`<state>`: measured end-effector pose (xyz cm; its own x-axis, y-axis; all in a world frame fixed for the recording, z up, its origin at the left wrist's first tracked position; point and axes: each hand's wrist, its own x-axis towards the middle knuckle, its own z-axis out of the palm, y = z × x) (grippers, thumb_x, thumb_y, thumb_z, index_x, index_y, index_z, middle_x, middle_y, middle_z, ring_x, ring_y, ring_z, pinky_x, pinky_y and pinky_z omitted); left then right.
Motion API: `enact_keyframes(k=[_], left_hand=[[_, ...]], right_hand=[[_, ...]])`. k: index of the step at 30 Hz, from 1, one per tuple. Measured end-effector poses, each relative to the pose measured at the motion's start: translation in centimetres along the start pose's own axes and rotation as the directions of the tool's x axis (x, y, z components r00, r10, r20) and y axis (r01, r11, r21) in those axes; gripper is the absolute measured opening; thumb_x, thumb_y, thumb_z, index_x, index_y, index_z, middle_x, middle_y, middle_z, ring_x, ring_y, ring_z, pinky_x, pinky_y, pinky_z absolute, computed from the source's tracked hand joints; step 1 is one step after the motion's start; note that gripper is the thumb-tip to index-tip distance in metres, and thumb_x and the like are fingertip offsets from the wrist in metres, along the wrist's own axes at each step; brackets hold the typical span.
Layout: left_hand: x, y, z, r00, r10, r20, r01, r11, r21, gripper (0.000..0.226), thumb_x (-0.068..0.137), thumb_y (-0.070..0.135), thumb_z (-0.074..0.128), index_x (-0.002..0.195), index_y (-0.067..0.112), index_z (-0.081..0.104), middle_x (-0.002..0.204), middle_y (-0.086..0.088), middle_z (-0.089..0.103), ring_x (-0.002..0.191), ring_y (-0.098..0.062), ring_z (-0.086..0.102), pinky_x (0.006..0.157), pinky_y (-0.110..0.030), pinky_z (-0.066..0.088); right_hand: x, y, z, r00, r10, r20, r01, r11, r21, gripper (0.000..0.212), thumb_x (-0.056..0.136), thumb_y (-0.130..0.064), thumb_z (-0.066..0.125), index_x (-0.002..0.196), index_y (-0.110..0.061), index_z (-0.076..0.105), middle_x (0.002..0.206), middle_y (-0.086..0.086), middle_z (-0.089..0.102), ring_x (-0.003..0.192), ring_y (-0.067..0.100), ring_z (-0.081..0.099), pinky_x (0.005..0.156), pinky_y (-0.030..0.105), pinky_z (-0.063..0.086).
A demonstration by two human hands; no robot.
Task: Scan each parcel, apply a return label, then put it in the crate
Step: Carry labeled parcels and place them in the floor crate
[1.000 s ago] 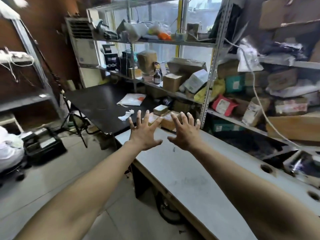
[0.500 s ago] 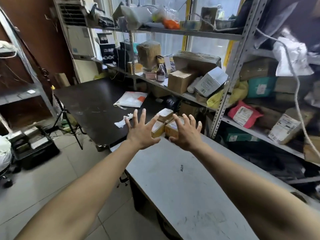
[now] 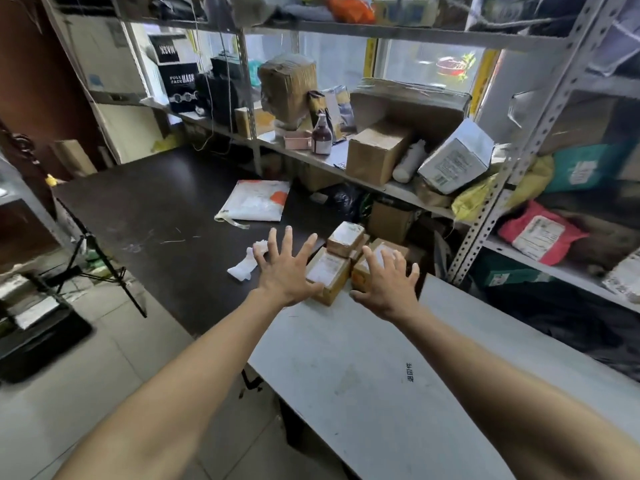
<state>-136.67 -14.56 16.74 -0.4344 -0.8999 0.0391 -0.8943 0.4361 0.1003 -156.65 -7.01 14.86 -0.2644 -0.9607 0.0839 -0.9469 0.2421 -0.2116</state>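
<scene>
Parcels at the grey table's far end: my right hand partly hides one. My left hand hovers beside them; all fingers spread, gripping nothing. Label print unreadable.

A dark table was joined at its near end by a pale grey table. On the dark top a white mailer bag and crumpled white paper were laid apart. Three small brown parcels were clustered, touching, where the two tops met.
</scene>
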Motion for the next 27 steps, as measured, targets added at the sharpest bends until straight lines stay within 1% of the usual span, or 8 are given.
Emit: enact_keyframes(k=[5, 10, 12, 15, 18, 21, 23, 27], left_hand=[[5.6, -1.3, 1.3, 0.999, 0.043, 0.025, -0.042, 0.999, -0.028, 0.101, 0.083, 0.065, 0.061, 0.157, 0.04, -0.002, 0.166, -0.014, -0.012, 0.149, -0.042, -0.021, 0.115, -0.071, -0.005], [12.2, -1.7, 3.9, 0.994, 0.082, 0.069, -0.08, 0.996, -0.034, 0.103, 0.082, 0.064, 0.063, 0.157, 0.04, -0.002, 0.167, -0.01, -0.011, 0.149, -0.042, -0.019, 0.115, -0.072, -0.003], [14.9, -1.8, 5.1, 0.991, 0.083, 0.103, -0.08, 0.996, -0.039, 0.103, 0.081, 0.065, 0.063, 0.158, 0.04, -0.002, 0.167, -0.009, -0.011, 0.15, -0.041, -0.018, 0.115, -0.071, -0.003], [18.7, -2.1, 7.0, 0.98, 0.122, 0.159, -0.117, 0.992, -0.041, 0.106, 0.079, 0.067, 0.063, 0.157, 0.041, -0.004, 0.167, -0.004, -0.01, 0.15, -0.04, -0.018, 0.114, -0.071, -0.003], [22.6, -2.6, 9.0, 0.963, 0.169, 0.211, -0.161, 0.985, -0.058, 0.11, 0.077, 0.069, 0.064, 0.157, 0.042, -0.007, 0.167, 0.0, -0.011, 0.15, -0.038, -0.017, 0.113, -0.071, -0.005], [26.3, -2.9, 10.8, 0.946, 0.199, 0.255, -0.185, 0.979, -0.08, 0.113, 0.076, 0.067, 0.066, 0.157, 0.042, -0.008, 0.168, -0.002, -0.009, 0.151, -0.037, -0.016, 0.112, -0.071, -0.005], [28.5, -3.1, 12.1, 0.933, 0.225, 0.28, -0.198, 0.973, -0.123, 0.115, 0.074, 0.064, 0.069, 0.157, 0.041, -0.008, 0.168, -0.005, -0.006, 0.151, -0.037, -0.015, 0.113, -0.07, -0.005], [32.2, -3.4, 14.4, 0.875, 0.318, 0.366, -0.27, 0.947, -0.175, 0.121, 0.074, 0.06, 0.075, 0.155, 0.044, -0.012, 0.168, -0.008, -0.003, 0.152, -0.034, -0.013, 0.114, -0.068, -0.006]], right_hand=[[5.2, -0.7, 1.6, 0.999, 0.04, 0.017, -0.04, 0.999, -0.015, 0.095, 0.082, -0.062, 0.064, 0.156, -0.034, 0.01, 0.163, 0.012, 0.016, 0.151, 0.034, 0.007, 0.115, 0.066, 0.006], [11.3, 0.8, 4.3, 0.995, 0.094, 0.047, -0.094, 0.996, 0.005, 0.096, 0.083, -0.062, 0.064, 0.156, -0.035, 0.008, 0.164, 0.01, 0.014, 0.152, 0.032, 0.005, 0.115, 0.066, 0.007], [13.6, 1.7, 5.5, 0.992, 0.113, 0.057, -0.114, 0.993, 0.009, 0.097, 0.082, -0.063, 0.065, 0.155, -0.036, 0.007, 0.164, 0.01, 0.014, 0.152, 0.032, 0.005, 0.115, 0.066, 0.007], [16.7, 2.6, 7.0, 0.983, 0.155, 0.097, -0.158, 0.987, 0.022, 0.099, 0.081, -0.064, 0.065, 0.156, -0.036, 0.006, 0.164, 0.01, 0.013, 0.152, 0.031, 0.004, 0.115, 0.065, 0.004], [19.7, 3.3, 8.6, 0.972, 0.189, 0.141, -0.196, 0.98, 0.038, 0.102, 0.081, -0.064, 0.066, 0.156, -0.037, 0.002, 0.164, 0.011, 0.013, 0.152, 0.031, 0.003, 0.115, 0.065, 0.003], [22.5, 3.9, 10.5, 0.97, 0.184, 0.158, -0.194, 0.98, 0.054, 0.104, 0.081, -0.061, 0.067, 0.156, -0.035, 0.001, 0.164, 0.012, 0.013, 0.152, 0.031, 0.0, 0.118, 0.065, 0.006], [24.0, 4.0, 11.9, 0.968, 0.189, 0.166, -0.196, 0.98, 0.028, 0.106, 0.081, -0.062, 0.067, 0.157, -0.034, -0.001, 0.164, 0.013, 0.014, 0.152, 0.031, 0.0, 0.118, 0.063, 0.005], [26.0, 4.0, 14.1, 0.946, 0.235, 0.223, -0.242, 0.97, 0.009, 0.111, 0.081, -0.065, 0.065, 0.157, -0.034, -0.009, 0.164, 0.011, 0.011, 0.152, 0.033, 0.0, 0.117, 0.064, 0.001]])
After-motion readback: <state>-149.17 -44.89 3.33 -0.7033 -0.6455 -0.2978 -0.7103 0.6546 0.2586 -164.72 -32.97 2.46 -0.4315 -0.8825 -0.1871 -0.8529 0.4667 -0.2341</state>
